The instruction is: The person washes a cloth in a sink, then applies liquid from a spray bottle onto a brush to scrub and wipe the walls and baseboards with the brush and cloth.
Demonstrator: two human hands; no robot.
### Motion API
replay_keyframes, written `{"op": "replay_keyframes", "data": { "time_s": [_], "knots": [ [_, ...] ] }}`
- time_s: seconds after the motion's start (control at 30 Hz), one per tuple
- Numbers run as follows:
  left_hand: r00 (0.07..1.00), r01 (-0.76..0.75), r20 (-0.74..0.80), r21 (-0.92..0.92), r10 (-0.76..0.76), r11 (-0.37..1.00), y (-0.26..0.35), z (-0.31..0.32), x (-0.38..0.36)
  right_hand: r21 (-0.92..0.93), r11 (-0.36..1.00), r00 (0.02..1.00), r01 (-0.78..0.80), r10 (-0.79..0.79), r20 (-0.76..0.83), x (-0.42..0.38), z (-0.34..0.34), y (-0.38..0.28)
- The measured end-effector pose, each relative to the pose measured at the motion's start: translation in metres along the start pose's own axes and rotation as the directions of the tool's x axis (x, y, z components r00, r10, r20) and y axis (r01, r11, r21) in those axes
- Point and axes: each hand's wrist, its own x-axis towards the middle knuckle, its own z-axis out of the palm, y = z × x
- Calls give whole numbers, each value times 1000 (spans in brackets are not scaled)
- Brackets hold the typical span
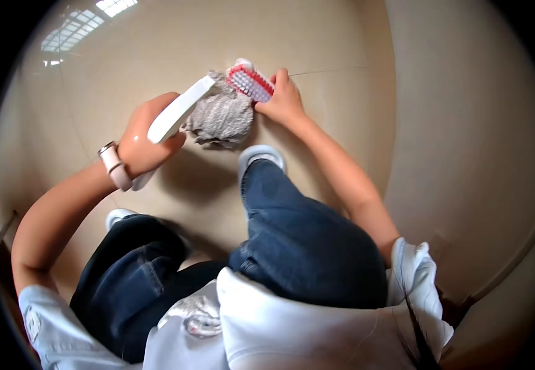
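My left hand (147, 139), with a pale watch on its wrist, is closed around a white spray bottle (180, 111). The bottle's long white head points up and to the right, towards a crumpled grey cloth (223, 117) on the floor. My right hand (285, 102) grips one end of a scrubbing brush (250, 83). Red and white bristles on the brush face up towards me. Its far end lies at the upper right edge of the cloth. Most of the bottle's body is hidden behind my left hand.
Glossy beige floor tiles (175, 49) with thin joints surround the cloth. A pale wall (452, 123) rises on the right. My light shoe (264, 153) is just below the cloth, and my knees in dark jeans (311, 246) are bent below it.
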Motion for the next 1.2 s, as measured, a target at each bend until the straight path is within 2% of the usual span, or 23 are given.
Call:
{"op": "replay_keyframes", "data": {
  "time_s": [0.03, 0.07, 0.1, 0.13, 0.17, 0.2, 0.23, 0.3, 0.33, 0.4, 0.43, 0.47, 0.5, 0.57, 0.63, 0.7, 0.77, 0.8, 0.9, 1.03, 1.1, 1.2],
  "knots": [
    [998, -54, -19, 34, 54, 998, 2, 2, -5, 130, 981, 985, -144, 129, 116, 0, -6, -4],
    [994, -99, -36, 78, 102, 992, 1, 4, -12, 189, 958, 964, -215, 177, 199, 4, -4, 2],
    [996, -71, -56, 54, 74, 996, 1, 4, -17, 239, 923, 928, -302, 227, 294, 7, -3, 8],
    [994, -93, -46, 41, 95, 995, 4, 5, -18, 511, 748, 867, -424, 172, 467, 11, -12, 7],
    [993, -116, -26, 36, 117, 993, 10, 5, -18, 686, 466, 795, -559, 64, 603, 13, -23, 6],
    [995, -100, -18, 22, 100, 995, 16, 3, -22, 768, 288, 787, -572, -69, 613, 16, -25, 12],
    [996, -81, -40, 21, 82, 996, 20, 4, -31, 759, 295, 774, -581, -89, 627, 15, -25, 0],
    [993, -36, -114, 18, 38, 999, 19, 4, -48, 904, 76, 881, -422, -201, 428, 3, -26, -31],
    [989, -53, -135, 51, 59, 997, 21, 2, -50, 893, 63, 870, -445, -208, 448, 4, -27, -47],
    [992, -7, -127, 53, 14, 999, 24, -7, -48, 865, -152, 856, -478, -302, 420, 10, -32, -76],
    [992, 3, -126, 58, 4, 998, 21, -11, -51, 857, -152, 845, -493, -316, 431, 11, -31, -87],
    [989, 3, -150, 36, 2, 999, 17, -15, -54, 852, -40, 794, -523, -386, 469, 11, -31, -98],
    [984, 113, -139, -3, -113, 994, 11, -1, -56, 853, 30, 745, -521, -471, 472, 1, -16, -86],
    [977, 157, -134, -92, -168, 983, 12, 2, -57, 819, -44, 714, -572, -519, 471, -7, 2, -91],
    [967, 215, -126, -76, -223, 974, 20, 3, -55, 799, 49, 649, -599, -554, 521, -15, 16, -95],
    [956, 262, -115, -68, -269, 963, 23, 2, -55, 774, 38, 617, -632, -580, 532, -21, 15, -102],
    [925, 354, -126, -54, -358, 934, 24, 3, -56, 756, 14, 609, -654, -582, 538, -22, 9, -106],
    [923, 302, -217, -105, -318, 947, 24, 7, -54, 758, 2, 615, -653, -583, 531, -21, 9, -105],
    [922, 273, -253, -106, -292, 956, 17, 10, -55, 802, -20, 663, -597, -575, 479, -18, 7, -101],
    [935, 282, -216, -34, -282, 959, 22, 5, -55, 798, -27, 676, -601, -550, 491, -23, 6, -104],
    [919, 313, -249, -5, -305, 950, 24, 4, -54, 767, -23, 646, -641, -555, 524, -26, 7, -105],
    [917, 303, -245, -85, -315, 949, 28, 6, -53, 753, -64, 639, -655, -580, 506, -23, 9, -107]
  ]
}}
